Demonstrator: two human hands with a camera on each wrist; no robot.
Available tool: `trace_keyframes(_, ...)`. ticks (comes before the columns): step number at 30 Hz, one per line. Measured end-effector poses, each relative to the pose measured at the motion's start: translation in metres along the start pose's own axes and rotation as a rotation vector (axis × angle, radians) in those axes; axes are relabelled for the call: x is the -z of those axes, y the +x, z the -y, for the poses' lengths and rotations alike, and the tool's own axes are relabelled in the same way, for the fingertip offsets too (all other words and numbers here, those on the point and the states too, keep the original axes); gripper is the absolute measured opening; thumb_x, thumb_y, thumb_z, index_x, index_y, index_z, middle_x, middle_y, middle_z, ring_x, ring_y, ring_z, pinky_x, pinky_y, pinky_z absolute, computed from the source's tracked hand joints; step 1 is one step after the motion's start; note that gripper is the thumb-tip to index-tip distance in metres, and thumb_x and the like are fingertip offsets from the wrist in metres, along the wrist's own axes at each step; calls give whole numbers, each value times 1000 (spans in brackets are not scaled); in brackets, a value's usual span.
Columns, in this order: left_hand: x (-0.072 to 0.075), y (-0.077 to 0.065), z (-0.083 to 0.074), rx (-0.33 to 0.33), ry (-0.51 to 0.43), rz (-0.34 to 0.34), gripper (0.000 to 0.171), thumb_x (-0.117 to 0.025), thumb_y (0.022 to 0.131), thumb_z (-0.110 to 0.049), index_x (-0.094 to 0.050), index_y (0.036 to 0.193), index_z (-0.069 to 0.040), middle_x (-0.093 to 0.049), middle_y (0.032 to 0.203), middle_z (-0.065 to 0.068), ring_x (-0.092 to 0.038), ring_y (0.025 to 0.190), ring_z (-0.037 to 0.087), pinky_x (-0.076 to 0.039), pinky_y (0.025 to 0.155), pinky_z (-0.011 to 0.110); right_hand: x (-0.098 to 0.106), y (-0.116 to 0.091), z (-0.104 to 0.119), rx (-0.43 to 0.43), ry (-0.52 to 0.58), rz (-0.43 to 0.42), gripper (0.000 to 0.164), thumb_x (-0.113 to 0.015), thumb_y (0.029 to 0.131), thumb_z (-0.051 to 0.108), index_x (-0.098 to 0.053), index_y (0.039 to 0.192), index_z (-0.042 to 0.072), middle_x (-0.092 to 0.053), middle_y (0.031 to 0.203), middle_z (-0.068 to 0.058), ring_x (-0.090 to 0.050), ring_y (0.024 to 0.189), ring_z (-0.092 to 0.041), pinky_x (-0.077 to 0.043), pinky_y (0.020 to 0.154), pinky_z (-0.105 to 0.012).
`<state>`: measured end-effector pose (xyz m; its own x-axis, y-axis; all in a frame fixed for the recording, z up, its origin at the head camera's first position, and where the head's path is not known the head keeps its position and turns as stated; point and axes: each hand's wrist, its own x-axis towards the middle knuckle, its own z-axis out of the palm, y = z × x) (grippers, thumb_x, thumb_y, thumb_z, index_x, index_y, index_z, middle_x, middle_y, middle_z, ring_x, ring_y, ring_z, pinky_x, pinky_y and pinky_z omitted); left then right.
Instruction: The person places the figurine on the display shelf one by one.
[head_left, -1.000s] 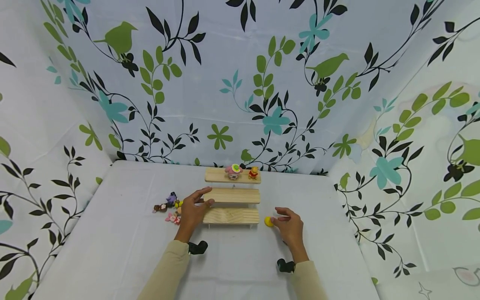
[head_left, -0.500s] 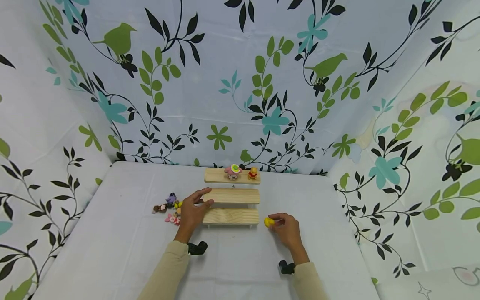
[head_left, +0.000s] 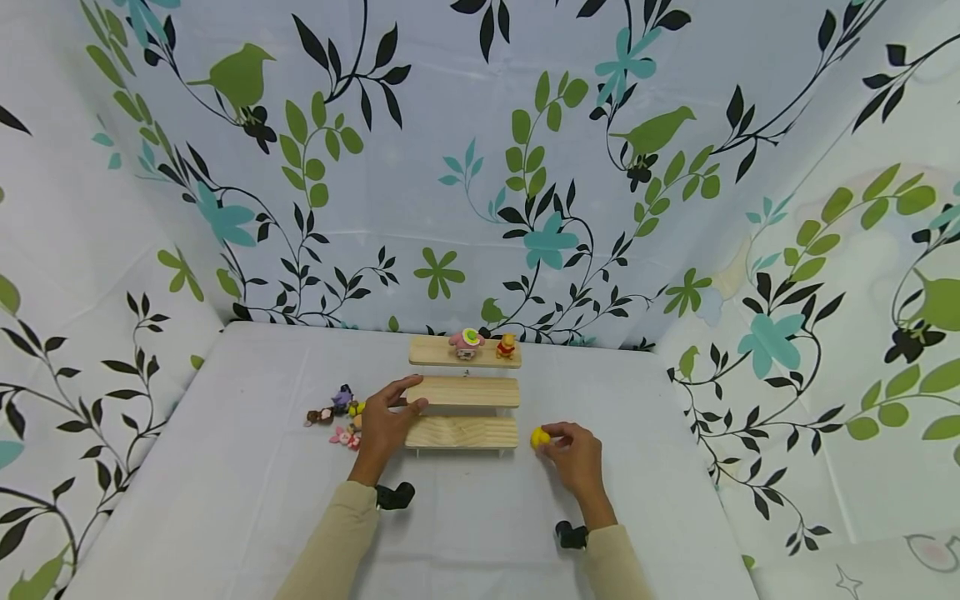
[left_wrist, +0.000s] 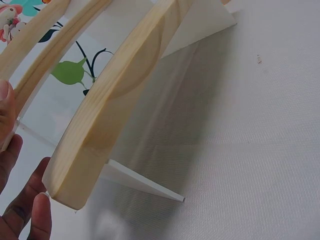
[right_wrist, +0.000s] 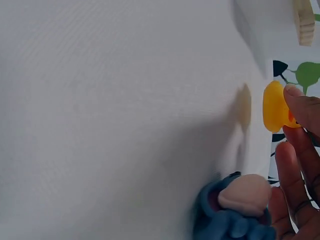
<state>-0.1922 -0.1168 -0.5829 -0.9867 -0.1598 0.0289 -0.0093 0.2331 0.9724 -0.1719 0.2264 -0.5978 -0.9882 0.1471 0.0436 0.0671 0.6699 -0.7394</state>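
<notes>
Three wooden boards make up one stepped stand [head_left: 468, 391], and two hands are at work around it. The left hand [head_left: 386, 425] grips the left end of the middle board, thumb in front. The right hand [head_left: 577, 457], well to the right of that hold, pinches one yellow toy [head_left: 539, 437] between thumb and fingertips; the toy sits at the very tips, on the side facing the stand. One blue figure [right_wrist: 235, 215] shows in the right wrist view, close by the lower fingers of the same hand; whether they touch it I cannot tell.

Two figures stand on the top board [head_left: 431, 351], beyond the left hand's hold: a pink one [head_left: 467, 343] and, right of it, a red-and-yellow one [head_left: 506, 346]. At least four more lie on the white table [head_left: 262, 500] just left of the left hand: brown [head_left: 320, 416], purple [head_left: 342, 397], yellow and pink; overlap prevents an exact count.
</notes>
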Motion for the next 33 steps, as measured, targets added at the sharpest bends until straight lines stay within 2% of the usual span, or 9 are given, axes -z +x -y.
trace_keyframes(9,-1,0,-1,1,-11,-4,43,-83,95,-27,-73,137,-28,-68,147,-1,-67,120,29,-54,99,47,5,4,13,6,29,-41,24,-90,86,12,-82,107,19,-79,109,-2,-65,92,-18,-52,80,-27)
trace_keyframes(22,0,0,-2,-10,-9,-2,44,-83,95,-29,-73,137,-29,-68,148,-1,-67,120,29,-53,100,48,12,11,39,105,104,-121,23,-92,85,17,-83,106,20,-79,104,1,-64,91,-18,-53,86,-39)
trace_keyframes(33,0,0,-1,-10,-21,-1,43,-84,93,-30,-74,135,-31,-69,145,-3,-67,118,27,-53,99,46,12,13,66,163,193,-173,20,-92,85,17,-85,104,17,-78,101,-2,-62,89,-22,-52,84,-46)
